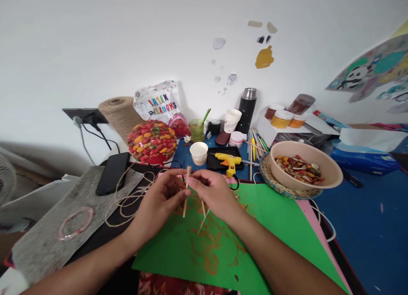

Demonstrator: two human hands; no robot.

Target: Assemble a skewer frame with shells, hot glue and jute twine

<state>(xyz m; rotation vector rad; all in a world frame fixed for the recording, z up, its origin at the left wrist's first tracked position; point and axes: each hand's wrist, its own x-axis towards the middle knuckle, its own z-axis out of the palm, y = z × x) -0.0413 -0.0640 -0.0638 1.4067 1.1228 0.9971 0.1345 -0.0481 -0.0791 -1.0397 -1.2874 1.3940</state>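
Observation:
My left hand (164, 195) and my right hand (218, 195) meet above a green sheet (267, 227) stained with orange-brown smears. Pinched between their fingertips is a thin wooden stick (185, 209), held nearly upright, its top end wrapped in something tan like twine. Below my right hand shows another pale stick (203, 208), its upper part hidden by the fingers. A strand of twine (204, 222) hangs or lies beside it; I cannot tell which. Loose loops of twine (119, 208) spread left of my left hand.
Behind my hands stand a paper cup (199, 152) and a yellow glue gun (229, 160). A bowl of colored pieces (331, 165) sits at right. To the left are a phone (111, 174), a twine spool (118, 114) and a ball covered in colored pieces (152, 142).

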